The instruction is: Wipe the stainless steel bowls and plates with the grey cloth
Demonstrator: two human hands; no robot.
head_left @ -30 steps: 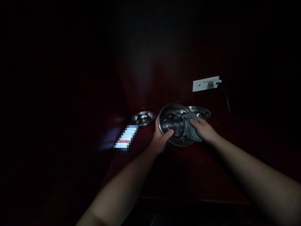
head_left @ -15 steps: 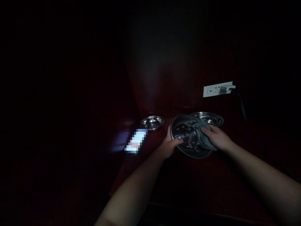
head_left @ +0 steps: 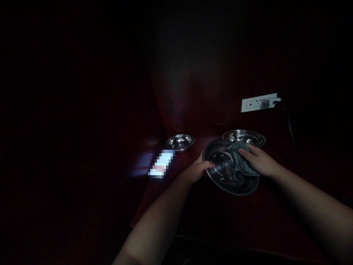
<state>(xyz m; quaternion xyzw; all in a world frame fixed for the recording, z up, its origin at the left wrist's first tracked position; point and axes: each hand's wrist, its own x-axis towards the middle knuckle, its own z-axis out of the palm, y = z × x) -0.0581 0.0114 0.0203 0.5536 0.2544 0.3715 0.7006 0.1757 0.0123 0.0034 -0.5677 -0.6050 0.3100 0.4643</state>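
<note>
The left hand (head_left: 199, 170) clasped the left rim of the metal basin (head_left: 223, 170), its thumb inside, while the right hand (head_left: 258, 160) pinched a grey cloth (head_left: 242, 162) against the basin's right inner wall. The basin was held tilted over the dark red desk (head_left: 201, 211), in front of a small bowl (head_left: 180, 143) and a shiny dish (head_left: 242, 135), though the gloom hid whether its underside touched down. Good wiping seemed to call for a steady left hold, the cloth pressed flat into the curve, and the basin turned little by little so that no stretch was skipped.
</note>
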